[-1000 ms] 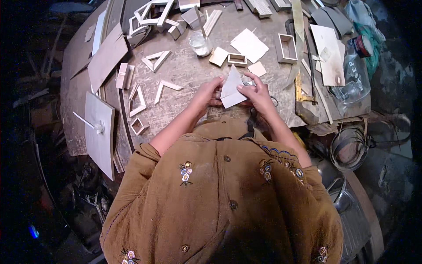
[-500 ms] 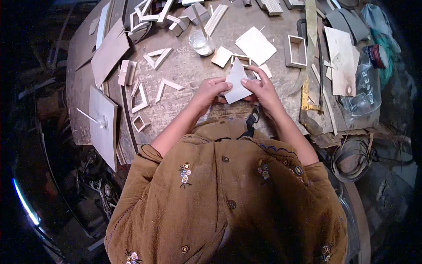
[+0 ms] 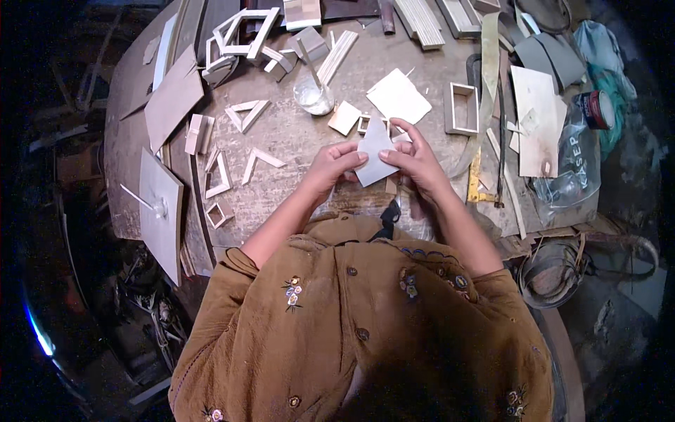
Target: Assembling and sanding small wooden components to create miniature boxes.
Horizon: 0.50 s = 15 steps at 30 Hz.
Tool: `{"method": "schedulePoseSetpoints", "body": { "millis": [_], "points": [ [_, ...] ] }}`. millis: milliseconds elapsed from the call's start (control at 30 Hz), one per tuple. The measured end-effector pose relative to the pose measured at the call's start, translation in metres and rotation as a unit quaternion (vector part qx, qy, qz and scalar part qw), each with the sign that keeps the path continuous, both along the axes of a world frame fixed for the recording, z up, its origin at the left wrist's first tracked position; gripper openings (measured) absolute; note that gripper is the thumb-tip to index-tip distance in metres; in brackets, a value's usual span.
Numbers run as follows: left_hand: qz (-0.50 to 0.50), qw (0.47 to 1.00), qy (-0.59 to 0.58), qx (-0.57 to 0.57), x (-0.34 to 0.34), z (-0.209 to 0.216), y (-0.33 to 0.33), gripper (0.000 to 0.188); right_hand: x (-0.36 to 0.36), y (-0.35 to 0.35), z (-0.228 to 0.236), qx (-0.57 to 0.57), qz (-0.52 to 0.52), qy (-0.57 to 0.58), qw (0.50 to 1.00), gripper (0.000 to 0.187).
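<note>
A thin, pale grey panel point(image 3: 376, 156) with a pointed top is held between my two hands, above the near middle of the workbench. My left hand point(image 3: 333, 167) grips its left edge, thumb on the face and fingers underneath. On the opposite edge, my right hand point(image 3: 422, 165) pinches it with the thumb on top, the index finger raised past the edge. Just beyond the panel is a small wooden box frame point(image 3: 363, 124), partly hidden by it. A square wooden piece point(image 3: 344, 117) and a larger pale sheet point(image 3: 399, 96) lie close by.
A clear cup of whitish paste with a stick point(image 3: 313, 97) stands beyond my left hand. Triangular wooden frames point(image 3: 247, 114) lie to the left, near a board with a paste blob point(image 3: 160, 214). Rightward are a rectangular box frame point(image 3: 462, 107), a yellow-handled saw point(image 3: 475, 179) and a tin point(image 3: 596, 110).
The whole view has shifted, so the bench and my hands appear slightly lower. Both hands keep the same hold on the pointed panel.
</note>
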<state>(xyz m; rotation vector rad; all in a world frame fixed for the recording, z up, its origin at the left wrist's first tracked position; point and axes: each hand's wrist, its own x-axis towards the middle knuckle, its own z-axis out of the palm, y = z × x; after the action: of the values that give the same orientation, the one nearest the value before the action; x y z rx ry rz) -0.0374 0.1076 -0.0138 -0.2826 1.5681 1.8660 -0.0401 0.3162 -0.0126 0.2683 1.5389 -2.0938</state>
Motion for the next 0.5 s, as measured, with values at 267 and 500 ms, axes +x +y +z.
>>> {"method": "schedulePoseSetpoints", "body": {
  "millis": [267, 500],
  "points": [
    [0.105, 0.993, -0.001, 0.056, -0.009, -0.006, -0.009, 0.052, -0.109, 0.008, -0.028, 0.047, -0.092, 0.012, 0.995, 0.078],
    [0.158, 0.986, -0.013, 0.045, 0.018, -0.016, -0.031, 0.044, -0.201, -0.011, -0.071, 0.184, -0.107, 0.068, 0.975, 0.081]
  ]
}}
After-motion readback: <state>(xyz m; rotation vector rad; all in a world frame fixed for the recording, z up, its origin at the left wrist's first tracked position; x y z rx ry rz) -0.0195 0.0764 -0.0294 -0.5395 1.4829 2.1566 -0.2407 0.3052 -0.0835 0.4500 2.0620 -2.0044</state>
